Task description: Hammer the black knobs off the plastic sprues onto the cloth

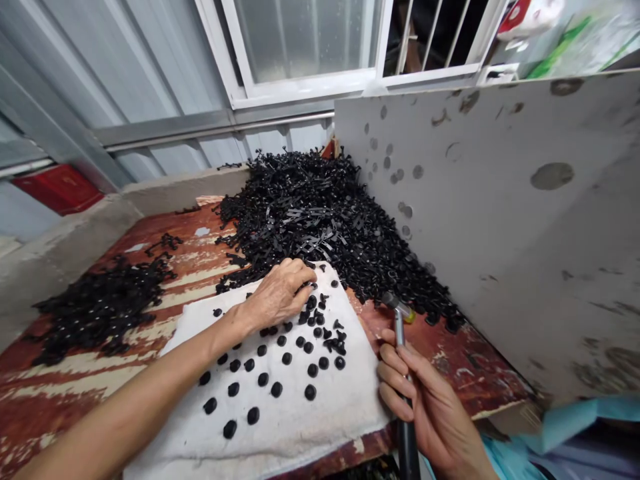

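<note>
The left hand [293,285] is over the far edge of a white cloth [345,407], its fingers curled together at the small black pieces there; whether it has hold of one cannot be told. The right hand [425,390], beyond the cloth's right edge, is closed around a hammer [407,440], fingers wrapped about the handle, its yellow-tipped head up and toward the bench's far side.

The cloth lies along the near edge of the bench [480,380]. Round black caps [277,390] are spaced over its middle and near part, with more bunched toward its right edge. A big pile of black parts [310,207] reaches from the bench's far edge down its right side, beside a grey board [475,233]. A smaller black heap [105,303] lies near the left edge.
</note>
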Available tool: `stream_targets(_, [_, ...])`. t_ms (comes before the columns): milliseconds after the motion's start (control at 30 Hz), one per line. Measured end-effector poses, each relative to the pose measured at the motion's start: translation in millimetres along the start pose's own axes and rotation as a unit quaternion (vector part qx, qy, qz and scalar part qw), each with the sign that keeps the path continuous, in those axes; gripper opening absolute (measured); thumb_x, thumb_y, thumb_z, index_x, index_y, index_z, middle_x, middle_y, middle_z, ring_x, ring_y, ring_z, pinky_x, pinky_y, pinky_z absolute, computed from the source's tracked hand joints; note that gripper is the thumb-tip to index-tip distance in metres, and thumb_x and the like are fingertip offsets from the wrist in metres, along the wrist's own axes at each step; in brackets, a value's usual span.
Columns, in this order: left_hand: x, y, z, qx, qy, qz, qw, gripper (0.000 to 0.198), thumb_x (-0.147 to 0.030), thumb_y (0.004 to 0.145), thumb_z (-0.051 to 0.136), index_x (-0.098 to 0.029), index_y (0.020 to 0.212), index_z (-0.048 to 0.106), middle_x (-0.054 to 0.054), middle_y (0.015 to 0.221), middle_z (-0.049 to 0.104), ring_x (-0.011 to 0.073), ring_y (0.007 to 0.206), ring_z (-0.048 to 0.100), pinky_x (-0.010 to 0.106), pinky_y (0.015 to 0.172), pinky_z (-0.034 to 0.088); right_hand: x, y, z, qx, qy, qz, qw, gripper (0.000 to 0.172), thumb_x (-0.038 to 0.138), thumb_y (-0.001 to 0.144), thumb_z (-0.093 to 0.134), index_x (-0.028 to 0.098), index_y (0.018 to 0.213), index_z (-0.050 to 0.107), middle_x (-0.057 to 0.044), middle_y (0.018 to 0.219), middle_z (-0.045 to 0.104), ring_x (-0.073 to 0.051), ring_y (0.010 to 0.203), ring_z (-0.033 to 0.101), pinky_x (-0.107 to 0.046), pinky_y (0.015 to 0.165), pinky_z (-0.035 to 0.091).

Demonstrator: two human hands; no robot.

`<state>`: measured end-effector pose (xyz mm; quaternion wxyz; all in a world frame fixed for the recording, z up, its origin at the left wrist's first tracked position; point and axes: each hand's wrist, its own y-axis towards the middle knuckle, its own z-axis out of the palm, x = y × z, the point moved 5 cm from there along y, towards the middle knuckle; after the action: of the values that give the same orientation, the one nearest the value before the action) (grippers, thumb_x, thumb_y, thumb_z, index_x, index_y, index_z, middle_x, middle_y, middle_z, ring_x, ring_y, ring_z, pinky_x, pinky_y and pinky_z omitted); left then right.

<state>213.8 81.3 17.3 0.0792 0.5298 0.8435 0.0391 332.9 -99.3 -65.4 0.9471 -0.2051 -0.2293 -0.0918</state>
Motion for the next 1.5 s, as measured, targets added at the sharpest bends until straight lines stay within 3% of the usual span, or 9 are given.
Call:
stream_targets(267, [-16, -4, 9.3, 0.045, 0.026, 0.052, 0.997, 0.022, -0.017, 0.09, 0.041, -0.019, 0.092, 0.063, 0.006, 0.086, 0.059, 0.0214, 0.085, 0.05, 0.036, 0.077, 0.039, 0, 1, -1, 0.017, 0.018, -0.005, 1.0, 0.03, 0.025, 0.064, 0.086, 0.014, 0.088, 0.07, 0.01, 0.057, 0.041, -0.002, 0.042, 0.032, -0.009, 0.032, 0.033])
stream_targets(500, [-10, 19, 10.0, -0.016, 0.0, 0.002, 1.0, 0.023, -0.022, 0.092, 0.04, -0.019, 0.097, 0.062, 0.007, 0.093, 0.062, 0.0225, 0.09, 0.053, 0.037, 0.08, 0.04, 1, -1, 1, 0.026, 0.021, -0.01, 0.999, 0.027, 0.022, 0.067, 0.084, 0.013, 0.088, 0.07, 0.01, 0.058, 0.04, -0.002, 0.042, 0.033, -0.01, 0.032, 0.033])
stream_targets(767, [-26, -11, -8.4, 0.034, -0.105, 0.07, 0.991, 0.023, -0.016, 0.089, 0.042, -0.02, 0.096, 0.063, 0.005, 0.09, 0.06, 0.0191, 0.087, 0.052, 0.034, 0.083, 0.042, 0, -1, 0, 0.025, 0.01, -0.009, 1.0, 0.026, 0.025, 0.068, 0.082, 0.015, 0.088, 0.069, 0.01, 0.058, 0.041, -0.002, 0.043, 0.031, -0.01, 0.032, 0.033])
stream_targets(833, [-15, -13, -12.9, 0.015, -0.116, 0.042, 0.992, 0.021, -0.017, 0.088, 0.043, -0.02, 0.095, 0.063, 0.005, 0.092, 0.061, 0.0194, 0.09, 0.053, 0.034, 0.085, 0.043, 0, -1, 0, 0.014, 0.009, -0.006, 1.0, 0.028, 0.025, 0.066, 0.084, 0.014, 0.086, 0.068, 0.01, 0.058, 0.04, -0.002, 0.042, 0.031, -0.01, 0.032, 0.032])
stream_targets(967, [43, -5, -17.1, -0.082, -0.15, -0.151, 0.974, 0.016, -0.023, 0.083, 0.048, -0.019, 0.09, 0.061, 0.003, 0.09, 0.06, 0.0193, 0.089, 0.057, 0.034, 0.087, 0.045, 0, -3, 1, -0.006, -0.001, -0.001, 1.0, 0.032, 0.025, 0.063, 0.086, 0.014, 0.086, 0.068, 0.01, 0.059, 0.04, -0.002, 0.042, 0.031, -0.01, 0.032, 0.032])
stream_targets(1067, [73, 7, -12.7, -0.116, -0.148, -0.214, 0.959, 0.017, -0.026, 0.082, 0.05, -0.018, 0.093, 0.06, 0.003, 0.086, 0.058, 0.0196, 0.084, 0.057, 0.035, 0.084, 0.047, 0, -3, 0, -0.006, -0.004, 0.002, 1.0, 0.03, 0.026, 0.062, 0.087, 0.015, 0.081, 0.066, 0.009, 0.06, 0.039, -0.002, 0.043, 0.031, -0.011, 0.032, 0.031])
stream_targets(1200, [85, 30, -4.5, -0.145, -0.153, -0.253, 0.944, 0.031, -0.031, 0.079, 0.061, -0.018, 0.107, 0.058, 0.007, 0.1, 0.06, 0.0245, 0.097, 0.059, 0.04, 0.089, 0.046, -2, -2, -6, 0.006, -0.001, 0.014, 1.0, 0.029, 0.028, 0.067, 0.086, 0.015, 0.086, 0.067, 0.009, 0.062, 0.04, -0.002, 0.045, 0.033, -0.012, 0.034, 0.034])
stream_targets(1300, [90, 47, -2.0, -0.16, -0.179, -0.289, 0.927, 0.026, -0.029, 0.08, 0.065, -0.019, 0.104, 0.061, 0.008, 0.103, 0.062, 0.0275, 0.106, 0.058, 0.043, 0.093, 0.044, -4, 0, -9, 0.022, -0.006, 0.023, 0.999, 0.028, 0.03, 0.072, 0.083, 0.016, 0.091, 0.069, 0.008, 0.062, 0.038, -0.003, 0.046, 0.033, -0.012, 0.035, 0.035])
stream_targets(1500, [116, 52, -16.3, -0.176, -0.303, -0.374, 0.859, 0.031, -0.035, 0.091, 0.058, -0.016, 0.115, 0.059, 0.008, 0.115, 0.062, 0.0207, 0.099, 0.062, 0.042, 0.085, 0.053, -5, 2, -10, 0.027, -0.019, 0.024, 0.999, 0.027, 0.034, 0.07, 0.084, 0.018, 0.085, 0.068, 0.008, 0.064, 0.037, -0.003, 0.046, 0.031, -0.013, 0.035, 0.032])
